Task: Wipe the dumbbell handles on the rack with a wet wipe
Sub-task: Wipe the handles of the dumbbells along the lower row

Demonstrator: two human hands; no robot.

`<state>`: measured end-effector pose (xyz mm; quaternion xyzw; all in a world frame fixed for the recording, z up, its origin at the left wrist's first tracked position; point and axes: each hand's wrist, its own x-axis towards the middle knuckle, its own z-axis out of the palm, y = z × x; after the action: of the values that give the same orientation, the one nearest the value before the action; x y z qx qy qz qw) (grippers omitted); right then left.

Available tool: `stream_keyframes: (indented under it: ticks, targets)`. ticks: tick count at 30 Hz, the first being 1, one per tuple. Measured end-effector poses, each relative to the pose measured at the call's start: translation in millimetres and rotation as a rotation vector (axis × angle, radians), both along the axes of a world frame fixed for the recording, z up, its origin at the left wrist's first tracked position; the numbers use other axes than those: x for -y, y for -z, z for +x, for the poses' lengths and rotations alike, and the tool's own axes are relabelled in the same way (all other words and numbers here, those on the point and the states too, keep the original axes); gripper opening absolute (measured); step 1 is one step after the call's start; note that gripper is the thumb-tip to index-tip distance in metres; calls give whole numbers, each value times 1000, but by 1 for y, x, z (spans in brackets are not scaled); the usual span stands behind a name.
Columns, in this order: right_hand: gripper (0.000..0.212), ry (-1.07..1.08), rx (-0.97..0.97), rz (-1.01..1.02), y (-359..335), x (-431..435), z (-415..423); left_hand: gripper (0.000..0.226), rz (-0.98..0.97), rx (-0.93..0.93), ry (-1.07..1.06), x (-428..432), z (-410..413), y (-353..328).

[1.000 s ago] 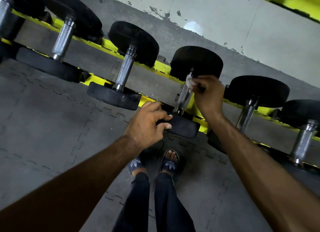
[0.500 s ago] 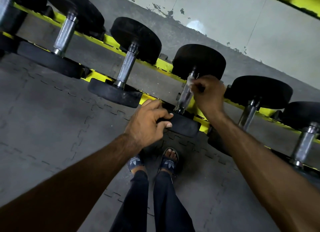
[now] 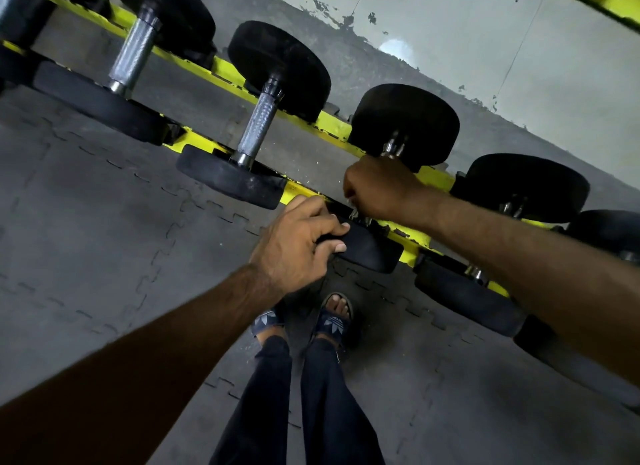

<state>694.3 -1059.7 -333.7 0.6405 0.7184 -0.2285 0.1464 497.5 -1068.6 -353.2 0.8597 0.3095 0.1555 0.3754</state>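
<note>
A grey interlocking floor mat (image 3: 86,204) fills the left side, and above it a yellow rack (image 3: 332,125) runs across. A neighbouring dumbbell (image 3: 258,128) lies on the rack with its knurled grip bare.

The left arm reaches up from the lower left corner with the forearm straight. The left hand (image 3: 298,246) grips the near plate (image 3: 372,251) of the middle dumbbell (image 3: 405,125), fingers and thumb curled round the plate's rim. Below that hand, sandalled feet (image 3: 334,317) stand on the mat.

The right arm comes in from the right edge. The right hand (image 3: 381,187) is closed in a fist round this dumbbell's handle (image 3: 393,149), between the two plates, so only steel collars show at either end. The wet wipe cannot be made out inside the fist. Further right, more dumbbells (image 3: 526,184) sit on the rack, partly behind the forearm.
</note>
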Motion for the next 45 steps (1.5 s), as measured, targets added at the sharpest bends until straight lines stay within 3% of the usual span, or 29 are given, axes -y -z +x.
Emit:
stream_keyframes:
  ticks: [6, 11, 15, 17, 21, 22, 26, 28, 31, 33, 37, 40, 42, 45]
  targets:
    - [25, -17, 281, 124, -5, -18, 5, 17, -21, 26, 3, -1, 0, 0]
    - [9, -75, 10, -40, -1, 3, -9, 20, -8, 9, 40, -5, -1, 0]
    - [17, 79, 183, 150, -3, -2, 4, 21, 5, -6, 62, -9, 0, -2]
    - [18, 98, 210, 134, -5, 2, 5, 22, 13, -14, 77, -10, 0, -3]
    - [4, 45, -55, -48, -8, 15, -1, 23, 21, -10, 119, -16, 0, -3]
    - [12, 60, -90, -48, -6, 14, -1, 23, 24, -7, 129, -17, 0, -3]
    - [8, 242, 4, 178, 11, 6, 14, 24, 33, -13, 173, -23, 0, -4]
    - [8, 225, -64, 81, 14, 8, 12, 25, 39, -18, 193, -24, 0, -4]
    - [30, 106, -190, -170, 7, 8, 2, 23, 50, -7, 211, -27, -1, 0]
    - [33, 151, -169, -168, 3, 3, -1, 22, 61, 9, 214, -26, -1, 0]
    - [21, 205, 27, 28, 0, -7, -1, 22, 75, 7, 225, -27, -1, -3]
    - [9, 80, 22, -196, -12, -12, -10, 24, 95, 9, 265, -32, 0, -1]
    - [15, 80, -16, -300, -14, -18, -17, 23, 106, 4, 282, -34, 1, 0]
    - [9, 216, 97, -93, -7, -25, -14, 25, 106, 2, 296, -35, 1, 0]
